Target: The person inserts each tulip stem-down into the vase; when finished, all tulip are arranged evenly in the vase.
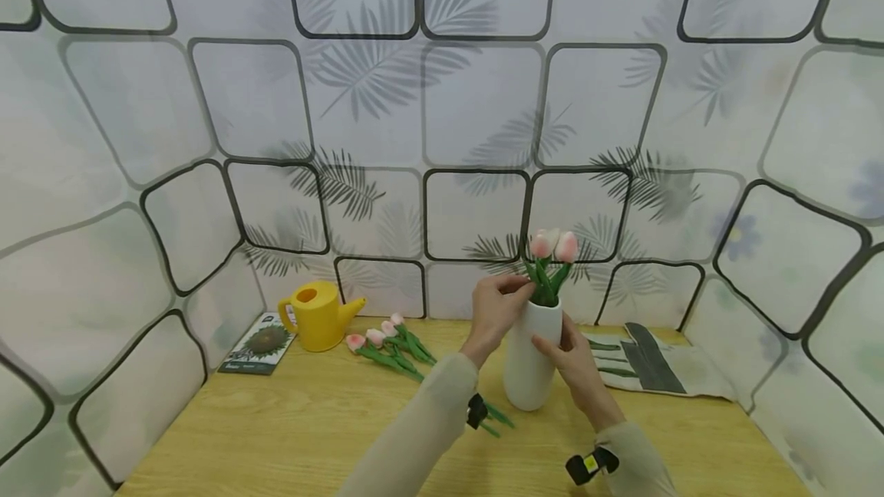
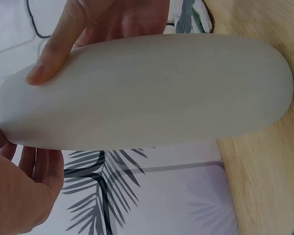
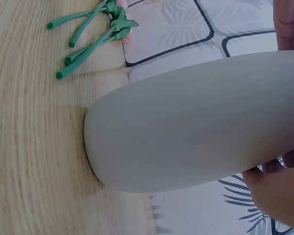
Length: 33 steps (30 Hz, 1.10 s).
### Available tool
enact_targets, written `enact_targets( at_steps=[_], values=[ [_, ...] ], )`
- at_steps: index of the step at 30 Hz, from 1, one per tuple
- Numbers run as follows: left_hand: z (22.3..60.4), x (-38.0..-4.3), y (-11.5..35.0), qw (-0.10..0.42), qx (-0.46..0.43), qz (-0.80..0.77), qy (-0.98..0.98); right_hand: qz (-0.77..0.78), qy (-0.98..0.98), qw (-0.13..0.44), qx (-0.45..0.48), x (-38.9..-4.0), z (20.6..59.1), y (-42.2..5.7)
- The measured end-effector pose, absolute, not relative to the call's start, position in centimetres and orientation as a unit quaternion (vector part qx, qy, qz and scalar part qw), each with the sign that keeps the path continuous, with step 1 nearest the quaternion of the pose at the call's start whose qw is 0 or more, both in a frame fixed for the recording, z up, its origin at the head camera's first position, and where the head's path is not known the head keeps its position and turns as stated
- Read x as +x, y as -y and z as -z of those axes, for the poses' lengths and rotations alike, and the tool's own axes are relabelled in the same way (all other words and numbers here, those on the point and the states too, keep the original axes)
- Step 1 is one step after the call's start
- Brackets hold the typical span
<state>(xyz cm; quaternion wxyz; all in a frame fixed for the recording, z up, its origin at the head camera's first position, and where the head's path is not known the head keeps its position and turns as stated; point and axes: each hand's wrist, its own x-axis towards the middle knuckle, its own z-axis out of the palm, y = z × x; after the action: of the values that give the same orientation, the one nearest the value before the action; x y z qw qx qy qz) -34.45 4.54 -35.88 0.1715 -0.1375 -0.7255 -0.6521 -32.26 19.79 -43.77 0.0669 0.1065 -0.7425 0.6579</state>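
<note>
A white vase [image 1: 530, 363] stands upright on the wooden table, pink artificial tulips [image 1: 554, 251] rising from its mouth. My left hand [image 1: 496, 309] is at the rim, thumb and forefinger pinching the tulips' green leaves low down; its other fingers lie beside the vase's neck. From the right side, my right hand [image 1: 576, 363] grips the vase, and its thumb rests across the front in the left wrist view. The smooth vase body [image 3: 186, 127] fills the right wrist view and hides part of both hands. The stem ends inside the vase are out of sight.
More pink tulips [image 1: 394, 343] lie on the table left of the vase, with green stems [image 1: 497, 414] by my left sleeve. A yellow watering can [image 1: 319, 320] and a flower-picture packet [image 1: 261, 343] stand farther left. Grey-and-white gloves [image 1: 652, 363] lie right. Patterned walls enclose the back and sides.
</note>
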Motion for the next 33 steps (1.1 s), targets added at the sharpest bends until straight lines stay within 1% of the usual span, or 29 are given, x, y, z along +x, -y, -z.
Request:
enact_targets(
  at_steps=[6, 14, 26, 33],
  values=[
    [35.7, -34.5, -4.4, 0.145, -0.135, 0.655, 0.729, -0.652, 0.748, 0.071, 0.102, -32.5, 44.0, -19.8],
    [35.9, -34.3, -3.7, 0.136, -0.142, 0.670, 0.716, -0.656, 0.744, 0.067, 0.104, -32.5, 44.0, -19.8],
    [36.6, -34.4, -1.9, 0.098, -0.173, 0.677, 0.708, -0.660, 0.741, 0.065, 0.103, -32.4, 43.8, -19.8],
    [37.5, -34.8, -0.4, 0.090, -0.205, 0.696, 0.682, -0.665, 0.738, 0.063, 0.100, -32.4, 43.9, -19.8]
  ],
)
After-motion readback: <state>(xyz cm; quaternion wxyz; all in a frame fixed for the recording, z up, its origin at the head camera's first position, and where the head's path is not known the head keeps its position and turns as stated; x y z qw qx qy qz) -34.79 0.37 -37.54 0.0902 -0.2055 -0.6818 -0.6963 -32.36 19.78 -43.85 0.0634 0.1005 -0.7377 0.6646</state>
